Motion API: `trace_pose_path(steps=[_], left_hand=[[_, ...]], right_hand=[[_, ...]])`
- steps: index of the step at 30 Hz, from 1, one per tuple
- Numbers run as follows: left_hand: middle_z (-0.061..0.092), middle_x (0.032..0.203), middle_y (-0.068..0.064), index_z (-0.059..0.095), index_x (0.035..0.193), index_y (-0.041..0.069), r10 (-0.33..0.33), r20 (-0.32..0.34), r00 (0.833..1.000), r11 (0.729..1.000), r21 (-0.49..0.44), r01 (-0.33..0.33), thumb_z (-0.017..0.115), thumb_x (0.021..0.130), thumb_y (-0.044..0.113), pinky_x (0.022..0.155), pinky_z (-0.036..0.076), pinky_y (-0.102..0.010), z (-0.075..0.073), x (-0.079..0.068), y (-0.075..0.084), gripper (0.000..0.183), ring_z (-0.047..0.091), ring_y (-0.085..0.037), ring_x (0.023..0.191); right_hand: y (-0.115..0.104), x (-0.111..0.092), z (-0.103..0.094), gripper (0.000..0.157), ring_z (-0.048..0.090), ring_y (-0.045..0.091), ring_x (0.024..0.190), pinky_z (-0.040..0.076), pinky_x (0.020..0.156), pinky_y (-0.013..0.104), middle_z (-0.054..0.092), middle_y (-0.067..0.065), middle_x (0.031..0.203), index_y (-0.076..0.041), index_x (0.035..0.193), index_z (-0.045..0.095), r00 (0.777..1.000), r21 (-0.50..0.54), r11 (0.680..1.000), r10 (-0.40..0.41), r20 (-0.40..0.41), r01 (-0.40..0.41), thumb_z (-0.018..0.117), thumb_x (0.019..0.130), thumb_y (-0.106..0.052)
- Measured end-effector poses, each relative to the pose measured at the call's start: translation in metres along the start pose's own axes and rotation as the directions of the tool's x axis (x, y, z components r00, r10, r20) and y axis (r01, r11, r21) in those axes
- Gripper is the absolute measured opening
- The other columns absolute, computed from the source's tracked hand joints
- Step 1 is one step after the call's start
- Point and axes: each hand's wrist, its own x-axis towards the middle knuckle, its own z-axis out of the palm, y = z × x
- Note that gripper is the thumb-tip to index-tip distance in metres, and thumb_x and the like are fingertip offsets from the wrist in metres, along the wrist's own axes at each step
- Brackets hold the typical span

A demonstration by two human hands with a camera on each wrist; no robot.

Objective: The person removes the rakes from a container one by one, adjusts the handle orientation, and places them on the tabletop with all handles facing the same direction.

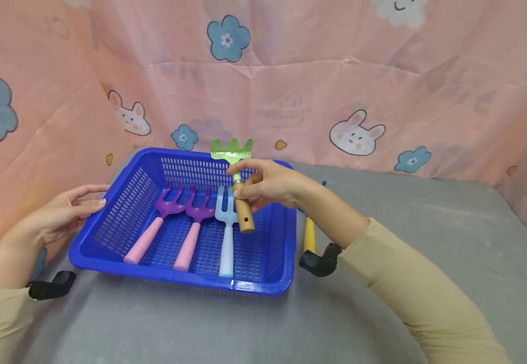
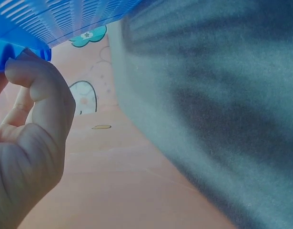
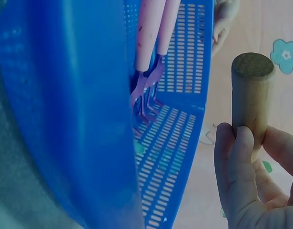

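My right hand point(image 1: 270, 183) pinches the wooden handle point(image 3: 251, 93) of a small green garden rake point(image 1: 232, 151), holding it over the right part of a blue plastic basket point(image 1: 255, 287). The rake's tines point toward the back wall. At the basket's left rim, my left hand point(image 1: 65, 215) grips the edge between thumb and fingers point(image 2: 41, 86). Inside lie two purple garden forks with pink handles, one on the left point(image 1: 144, 241) and one in the middle point(image 1: 187, 247). Beside them is a light blue fork point(image 1: 227, 247), its head partly overlapped by the rake handle.
A yellow-handled tool point(image 1: 309, 235) lies on the grey table point(image 1: 409, 242) right of the basket, partly hidden by my right forearm. A pink cloth point(image 1: 299, 86) with rabbits and flowers hangs behind and along the left. Black camera mounts point(image 1: 321, 260) sit at both wrists.
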Motion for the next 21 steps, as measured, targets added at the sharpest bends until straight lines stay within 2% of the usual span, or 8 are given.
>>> trace_pose_path(steps=[7,16,21], left_hand=[[0.068,0.092,0.003,0.047,0.113,0.032,0.006,0.007,1.000,1.000,-0.004,-0.006,0.048,0.098,0.011,0.065,0.057,-0.034,0.000,-0.001,0.002,0.026,0.068,-0.016,0.080],[0.068,0.093,0.003,0.046,0.113,0.030,-0.009,0.009,1.000,1.000,-0.016,0.009,0.048,0.098,0.010,0.066,0.057,-0.034,0.001,0.000,0.001,0.025,0.067,-0.016,0.081],[0.068,0.092,0.002,0.048,0.112,0.030,0.000,0.007,1.000,0.999,-0.042,0.000,0.049,0.097,0.010,0.065,0.057,-0.033,0.001,-0.001,0.000,0.025,0.068,-0.016,0.080]], right_hand=[[0.003,-0.007,-0.012,0.048,0.060,0.027,0.086,0.055,0.076,0.043,0.055,0.018,0.098,-0.012,0.133,0.046,0.999,-0.015,1.000,-0.003,-0.039,0.003,0.060,0.089,-0.001],[0.009,-0.017,-0.025,0.048,0.059,0.030,0.090,0.055,0.076,0.042,0.053,0.020,0.104,-0.011,0.135,0.043,0.999,-0.013,1.000,0.010,-0.048,-0.011,0.058,0.090,-0.002],[0.013,-0.021,-0.031,0.049,0.060,0.029,0.090,0.055,0.077,0.043,0.054,0.019,0.101,-0.010,0.135,0.042,0.998,-0.015,1.000,0.005,-0.058,-0.006,0.058,0.090,-0.002]])
